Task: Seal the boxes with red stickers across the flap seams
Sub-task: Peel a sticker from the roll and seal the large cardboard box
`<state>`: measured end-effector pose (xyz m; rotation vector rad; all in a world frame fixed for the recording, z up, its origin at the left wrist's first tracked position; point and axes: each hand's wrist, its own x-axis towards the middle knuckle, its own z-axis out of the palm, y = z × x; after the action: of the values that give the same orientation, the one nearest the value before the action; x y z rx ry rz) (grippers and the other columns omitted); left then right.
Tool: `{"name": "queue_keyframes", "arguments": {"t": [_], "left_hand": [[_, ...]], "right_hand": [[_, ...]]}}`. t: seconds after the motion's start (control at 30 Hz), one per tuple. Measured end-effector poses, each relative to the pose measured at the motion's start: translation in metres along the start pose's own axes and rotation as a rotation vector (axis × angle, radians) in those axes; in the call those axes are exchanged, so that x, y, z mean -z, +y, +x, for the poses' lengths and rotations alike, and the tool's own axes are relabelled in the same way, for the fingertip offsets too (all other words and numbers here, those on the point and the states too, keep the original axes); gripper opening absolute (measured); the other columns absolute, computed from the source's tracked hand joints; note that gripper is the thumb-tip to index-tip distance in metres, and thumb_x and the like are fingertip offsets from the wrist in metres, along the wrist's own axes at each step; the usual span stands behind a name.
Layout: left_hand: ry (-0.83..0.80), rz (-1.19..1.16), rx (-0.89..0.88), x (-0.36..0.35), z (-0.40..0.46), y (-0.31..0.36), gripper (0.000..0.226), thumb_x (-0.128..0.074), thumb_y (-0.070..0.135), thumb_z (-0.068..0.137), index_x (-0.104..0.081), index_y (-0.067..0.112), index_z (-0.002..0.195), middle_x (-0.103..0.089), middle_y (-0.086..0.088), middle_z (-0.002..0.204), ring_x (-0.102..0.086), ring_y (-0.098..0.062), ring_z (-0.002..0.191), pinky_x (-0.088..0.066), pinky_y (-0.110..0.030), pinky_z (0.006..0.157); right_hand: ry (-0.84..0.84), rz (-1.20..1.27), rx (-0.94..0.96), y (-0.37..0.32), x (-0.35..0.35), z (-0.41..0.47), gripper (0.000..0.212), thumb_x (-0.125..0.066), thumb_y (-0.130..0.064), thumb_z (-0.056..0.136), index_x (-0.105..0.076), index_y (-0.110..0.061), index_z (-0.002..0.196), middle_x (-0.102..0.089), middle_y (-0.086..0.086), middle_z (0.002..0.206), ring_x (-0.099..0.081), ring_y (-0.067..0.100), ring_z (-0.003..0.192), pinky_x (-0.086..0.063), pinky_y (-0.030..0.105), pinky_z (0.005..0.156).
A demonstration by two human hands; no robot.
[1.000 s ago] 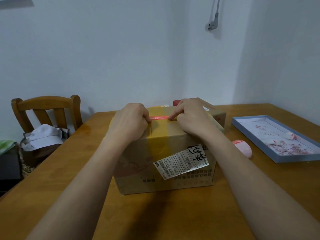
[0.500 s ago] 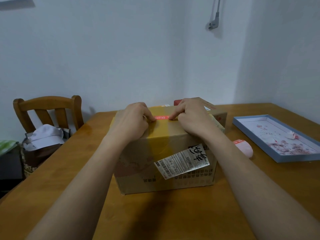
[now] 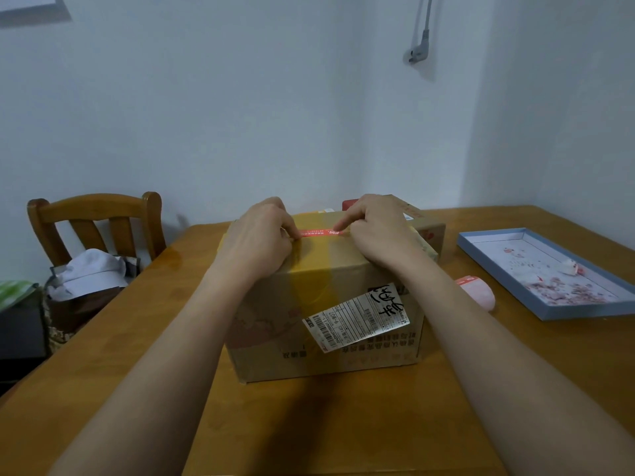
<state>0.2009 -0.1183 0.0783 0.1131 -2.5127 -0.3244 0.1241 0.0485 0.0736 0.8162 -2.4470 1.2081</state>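
Observation:
A brown cardboard box (image 3: 319, 304) with a white shipping label on its near side stands mid-table. A thin red sticker (image 3: 318, 232) lies across the yellow-taped seam on its top. My left hand (image 3: 261, 235) rests on the box top with curled fingers and pinches the sticker's left end. My right hand (image 3: 378, 231) pinches the right end, index fingertip on the sticker. A second cardboard box (image 3: 427, 228) stands behind, partly hidden by my right hand.
A pink sticker roll (image 3: 479, 293) lies right of the box. A blue shallow tray (image 3: 553, 316) with red scraps sits at the right. A wooden chair (image 3: 92, 207) holding a bag with white cloth (image 3: 89, 273) stands at the left table edge.
Both hands have stayed at the sticker's ends on the box top, with only small finger shifts. The sticker now lies flatter on the seam.

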Motion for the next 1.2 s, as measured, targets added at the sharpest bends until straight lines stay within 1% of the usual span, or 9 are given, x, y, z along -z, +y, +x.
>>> {"name": "queue_keyframes", "arguments": {"t": [0.17, 0.23, 0.3, 0.4, 0.5, 0.67, 0.8, 0.9, 1.2], "left_hand": [[0.393, -0.049, 0.056, 0.006, -0.011, -0.003, 0.028, -0.046, -0.004, 0.083, -0.07, 0.006, 0.074, -0.062, -0.005, 0.086, -0.057, -0.025, 0.079, -0.052, -0.042, 0.065], [0.475, -0.07, 0.051, 0.009, -0.016, -0.003, 0.025, -0.047, -0.003, 0.084, -0.071, 0.004, 0.079, -0.063, -0.007, 0.085, -0.057, -0.023, 0.077, -0.051, -0.038, 0.063], [0.521, -0.104, 0.065, 0.012, -0.023, -0.005, 0.023, -0.049, 0.0, 0.087, -0.071, 0.005, 0.087, -0.064, -0.006, 0.09, -0.057, -0.02, 0.081, -0.049, -0.033, 0.066], [0.597, -0.2, 0.199, 0.011, -0.034, -0.011, 0.023, -0.047, 0.011, 0.094, -0.066, 0.008, 0.107, -0.06, -0.005, 0.106, -0.056, -0.018, 0.095, -0.049, -0.032, 0.081], [0.647, -0.36, 0.421, 0.007, -0.046, -0.014, 0.029, -0.039, 0.02, 0.1, -0.057, 0.006, 0.117, -0.053, -0.006, 0.115, -0.05, -0.016, 0.101, -0.041, -0.03, 0.084], [0.581, -0.568, 0.742, -0.01, -0.072, -0.016, 0.045, -0.025, 0.038, 0.104, -0.044, 0.003, 0.126, -0.046, -0.017, 0.13, -0.046, -0.031, 0.117, -0.034, -0.037, 0.089], [0.53, -0.729, 0.946, -0.023, -0.094, -0.009, 0.063, -0.015, 0.047, 0.104, -0.026, 0.003, 0.148, -0.029, -0.015, 0.154, -0.032, -0.031, 0.138, -0.026, -0.043, 0.109], [0.493, -0.787, 1.058, -0.031, -0.104, -0.013, 0.07, -0.013, 0.054, 0.102, -0.026, 0.004, 0.149, -0.03, -0.015, 0.155, -0.031, -0.034, 0.139, -0.026, -0.046, 0.111], [0.376, -0.858, 1.059, -0.03, -0.108, -0.011, 0.077, -0.008, 0.065, 0.096, -0.031, 0.015, 0.15, -0.033, -0.011, 0.154, -0.031, -0.035, 0.14, -0.025, -0.053, 0.114]], "right_hand": [[0.363, 0.332, 0.014, -0.002, 0.01, -0.005, 0.045, -0.039, 0.011, 0.073, -0.072, -0.019, 0.066, -0.07, 0.0, 0.082, -0.063, 0.004, 0.082, -0.048, 0.017, 0.077], [0.448, 0.355, 0.014, -0.004, 0.018, -0.012, 0.044, -0.039, 0.013, 0.074, -0.071, -0.016, 0.066, -0.066, -0.002, 0.078, -0.059, -0.007, 0.071, -0.041, 0.005, 0.065], [0.486, 0.387, 0.011, -0.004, 0.024, -0.019, 0.041, -0.039, 0.016, 0.076, -0.072, -0.007, 0.071, -0.065, 0.001, 0.08, -0.057, -0.014, 0.065, -0.038, 0.003, 0.059], [0.553, 0.408, -0.053, 0.012, 0.031, -0.027, 0.039, -0.04, 0.01, 0.08, -0.073, -0.01, 0.082, -0.065, -0.005, 0.088, -0.063, 0.002, 0.07, -0.048, 0.017, 0.064], [0.592, 0.411, -0.176, 0.034, 0.032, -0.034, 0.03, -0.043, -0.003, 0.09, -0.066, -0.02, 0.097, -0.064, -0.003, 0.102, -0.06, 0.011, 0.093, -0.048, 0.024, 0.079], [0.394, 0.428, -0.495, 0.065, 0.022, -0.062, 0.027, -0.031, -0.029, 0.103, -0.05, -0.012, 0.113, -0.055, 0.002, 0.106, -0.051, 0.018, 0.091, -0.036, 0.03, 0.072], [0.231, 0.401, -0.691, 0.092, 0.003, -0.082, 0.054, -0.02, -0.044, 0.104, -0.043, -0.005, 0.134, -0.052, 0.01, 0.12, -0.049, 0.031, 0.115, -0.039, 0.038, 0.09], [0.142, 0.424, -0.774, 0.104, -0.009, -0.09, 0.061, -0.02, -0.047, 0.102, -0.046, -0.004, 0.135, -0.054, 0.015, 0.132, -0.05, 0.035, 0.121, -0.041, 0.05, 0.103], [0.039, 0.392, -0.75, 0.089, -0.007, -0.092, 0.054, -0.018, -0.042, 0.102, -0.049, -0.011, 0.135, -0.054, 0.012, 0.132, -0.049, 0.033, 0.122, -0.042, 0.051, 0.103]]}}
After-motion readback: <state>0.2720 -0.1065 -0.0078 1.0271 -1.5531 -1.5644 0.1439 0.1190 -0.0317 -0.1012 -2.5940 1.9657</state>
